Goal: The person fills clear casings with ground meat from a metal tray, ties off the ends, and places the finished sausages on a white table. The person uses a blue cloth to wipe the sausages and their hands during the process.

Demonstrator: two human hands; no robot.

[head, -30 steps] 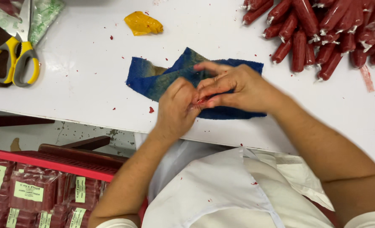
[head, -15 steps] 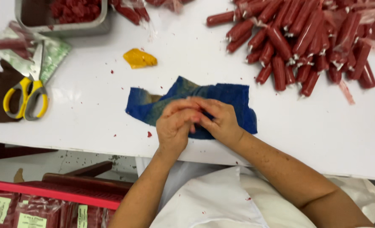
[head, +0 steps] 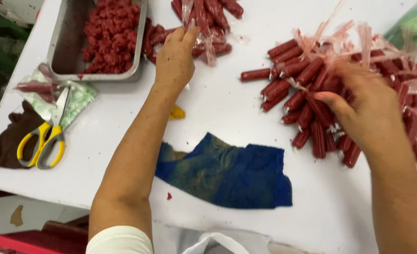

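My left hand (head: 174,59) reaches to the far middle of the white table (head: 227,108) and its fingertips pinch the clear wrapper tail of a small pile of red sausage sticks (head: 208,21). My right hand (head: 366,110) rests on a large heap of red sausage sticks (head: 312,94) at the right, fingers curled into it; whether it grips one I cannot tell. A stained blue cloth (head: 227,171) lies flat near the table's front edge, between my forearms.
A metal tray (head: 60,47) of red minced meat stands at the far left. Yellow-handled scissors (head: 46,138) lie on plastic bags and a brown rag (head: 4,141) at the left edge. A yellow scrap (head: 177,113) peeks from under my left forearm. Green plastic (head: 415,23) sits far right.
Both hands have left the blue cloth, where they were pressed together, and spread apart: the left to the far pile, the right to the big heap. The view tilted farther up the table.
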